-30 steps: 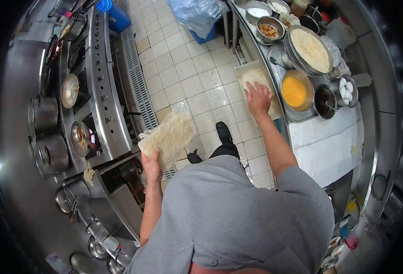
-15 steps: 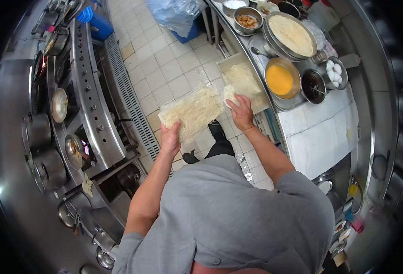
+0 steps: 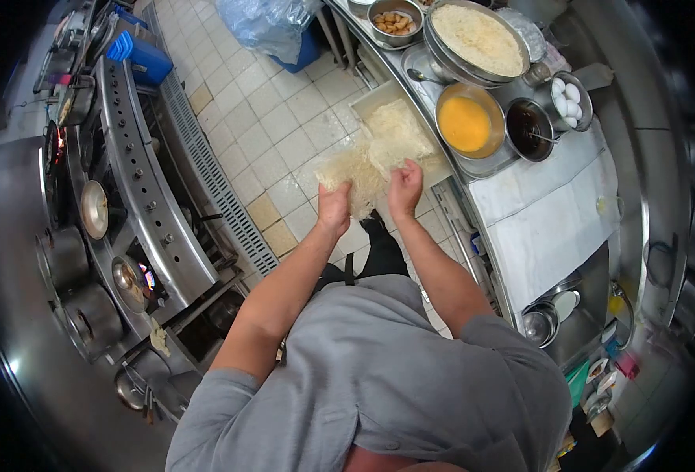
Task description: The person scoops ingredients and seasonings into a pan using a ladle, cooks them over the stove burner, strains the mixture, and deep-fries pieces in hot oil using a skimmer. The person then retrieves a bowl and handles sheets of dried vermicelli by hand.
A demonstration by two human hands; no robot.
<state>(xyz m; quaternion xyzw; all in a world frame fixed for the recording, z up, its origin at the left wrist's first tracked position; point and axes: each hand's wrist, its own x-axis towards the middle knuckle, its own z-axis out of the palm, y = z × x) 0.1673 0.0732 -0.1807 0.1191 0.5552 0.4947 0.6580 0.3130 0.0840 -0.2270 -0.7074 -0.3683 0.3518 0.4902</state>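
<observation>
A clear plastic bag of pale, stringy or crumbly food (image 3: 354, 169) hangs between my hands, above the tiled floor and beside an open drawer. My left hand (image 3: 334, 207) is closed on the bag's near left side, thumb on top. At its right end, my right hand (image 3: 405, 189) has its fingers pinched on the plastic. The pulled-out drawer (image 3: 436, 167) lies just beyond my right hand. More of the same pale food (image 3: 397, 130) sits in it, and the bag overlaps its near edge.
On the right counter are a bowl of yellow liquid (image 3: 467, 124), a bowl of dark sauce (image 3: 527, 130), white eggs (image 3: 568, 101) and a large pan of pale crumbs (image 3: 477, 39). A stove (image 3: 155, 228) with lit burners and pans runs along the left. A blue bin (image 3: 304, 51) stands ahead.
Both hands have come closer together, my left moving right and toward the drawer. The bag, earlier spread flat, is now bunched and smeared by motion. The view has shifted slightly.
</observation>
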